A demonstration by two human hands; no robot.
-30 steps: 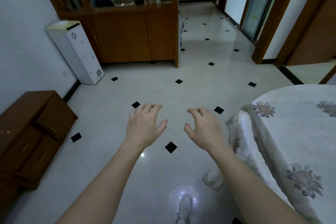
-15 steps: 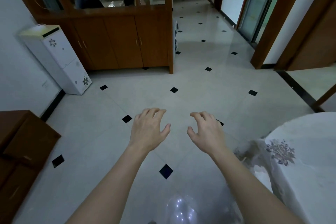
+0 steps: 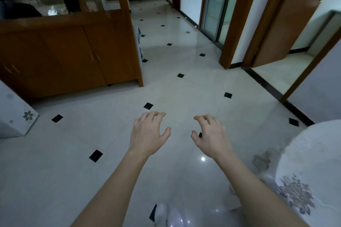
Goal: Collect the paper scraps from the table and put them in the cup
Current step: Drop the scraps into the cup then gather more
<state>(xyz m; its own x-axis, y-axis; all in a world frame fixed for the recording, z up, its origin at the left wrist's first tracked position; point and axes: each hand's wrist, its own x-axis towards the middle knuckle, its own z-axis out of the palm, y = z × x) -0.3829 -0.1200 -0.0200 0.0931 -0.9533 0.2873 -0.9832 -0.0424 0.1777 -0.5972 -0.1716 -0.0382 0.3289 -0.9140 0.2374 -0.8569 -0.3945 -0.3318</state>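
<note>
My left hand (image 3: 147, 132) and my right hand (image 3: 210, 134) are stretched out side by side over the tiled floor, palms down, fingers curled and apart, holding nothing. At the lower right edge is part of a round table (image 3: 313, 153) under a white cloth with grey flower prints. No paper scraps and no cup appear in view.
A brown wooden cabinet (image 3: 70, 57) stands at the left back, with a white floral appliance (image 3: 13, 114) at the far left edge. Open doorways with brown frames (image 3: 238, 24) line the right. The glossy floor (image 3: 166, 88) has small black diamond tiles. A white shoe (image 3: 160, 214) shows at the bottom.
The view has swung to the right and forward: the cabinet and white appliance slid left, the low brown chest left the frame. Both hands stay out front, empty.
</note>
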